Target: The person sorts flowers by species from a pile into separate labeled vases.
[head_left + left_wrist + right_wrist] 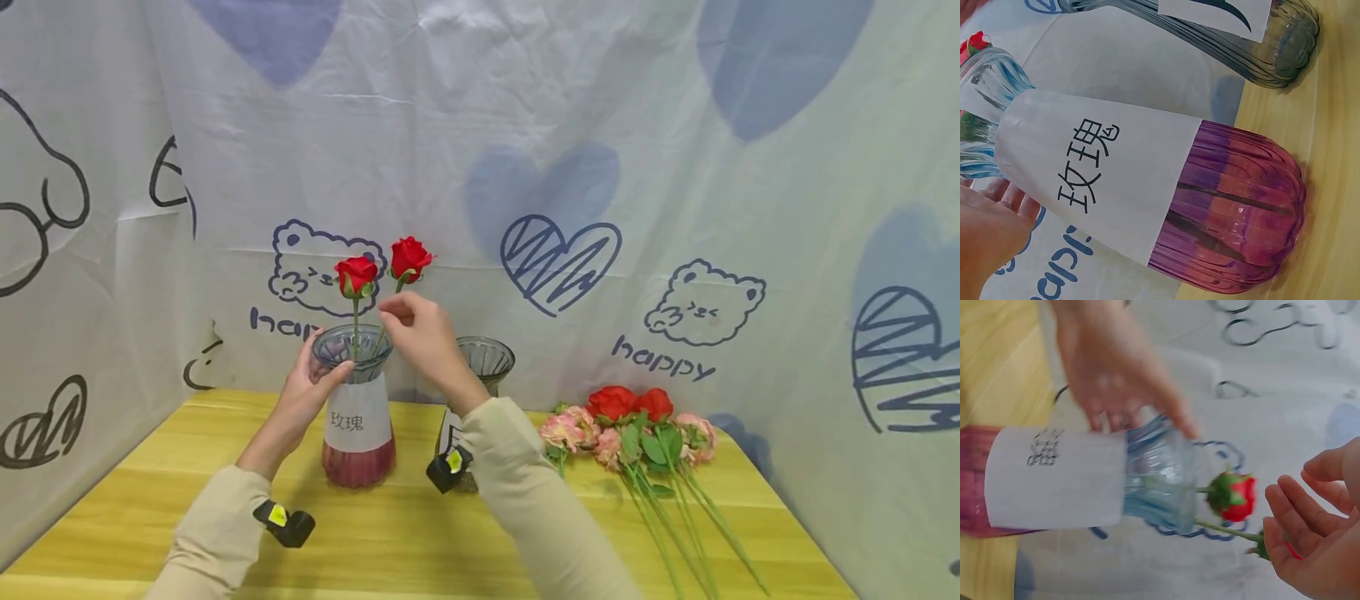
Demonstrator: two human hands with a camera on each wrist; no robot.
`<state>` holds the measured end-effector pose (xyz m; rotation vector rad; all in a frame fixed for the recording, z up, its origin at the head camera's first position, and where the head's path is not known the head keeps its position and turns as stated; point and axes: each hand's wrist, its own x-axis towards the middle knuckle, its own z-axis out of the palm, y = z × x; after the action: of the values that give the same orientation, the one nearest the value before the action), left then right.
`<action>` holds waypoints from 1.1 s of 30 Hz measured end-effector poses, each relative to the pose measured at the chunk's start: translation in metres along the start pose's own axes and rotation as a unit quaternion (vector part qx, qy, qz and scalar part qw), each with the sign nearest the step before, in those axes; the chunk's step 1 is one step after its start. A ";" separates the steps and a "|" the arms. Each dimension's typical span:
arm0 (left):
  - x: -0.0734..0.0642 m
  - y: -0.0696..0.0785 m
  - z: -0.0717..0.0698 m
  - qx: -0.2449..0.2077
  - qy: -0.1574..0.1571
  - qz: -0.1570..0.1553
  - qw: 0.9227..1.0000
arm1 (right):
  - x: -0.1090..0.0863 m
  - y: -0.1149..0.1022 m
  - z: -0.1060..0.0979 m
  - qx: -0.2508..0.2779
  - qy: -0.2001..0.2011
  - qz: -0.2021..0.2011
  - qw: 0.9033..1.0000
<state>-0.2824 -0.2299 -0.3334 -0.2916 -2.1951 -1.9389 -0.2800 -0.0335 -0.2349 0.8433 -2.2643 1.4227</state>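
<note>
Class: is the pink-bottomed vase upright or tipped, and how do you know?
Upright. In the head view, the vase stands base down on the table, two roses rising from its upward-facing mouth.

Your head view looks forward and down across the surface [142,500]; both wrist views, closer and rolled sideways in opposite directions, share the pink-based vase [1141,172].

R hand [1319,540] blocking rose [1260,548], R sleeve [532,492] blocking 2nd vase [491,358]

R wrist view: frame edge is cropping R hand & base of pink-btm vase [1079,481]; L hand [1110,369] is looking blurry, vase's writing [1044,448] is smearing, unreadable. L wrist view: top edge is cutting 2nd vase; L edge is clipping pink-btm vase's rim + L hand.
</note>
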 end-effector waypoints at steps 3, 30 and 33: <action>0.000 -0.001 0.000 -0.001 0.004 0.003 1.000 | -0.015 0.001 -0.012 0.032 0.014 -0.012 0.999; -0.001 -0.003 0.004 -0.005 0.016 0.020 1.000 | -0.140 0.101 -0.135 0.011 0.096 0.138 0.986; -0.001 -0.003 0.006 -0.005 0.015 0.021 1.000 | -0.150 0.119 -0.148 -0.016 0.096 0.173 0.980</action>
<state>-0.2825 -0.2246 -0.3373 -0.3067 -2.1440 -1.9198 -0.2453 0.1831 -0.3365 0.2935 -2.3534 1.5286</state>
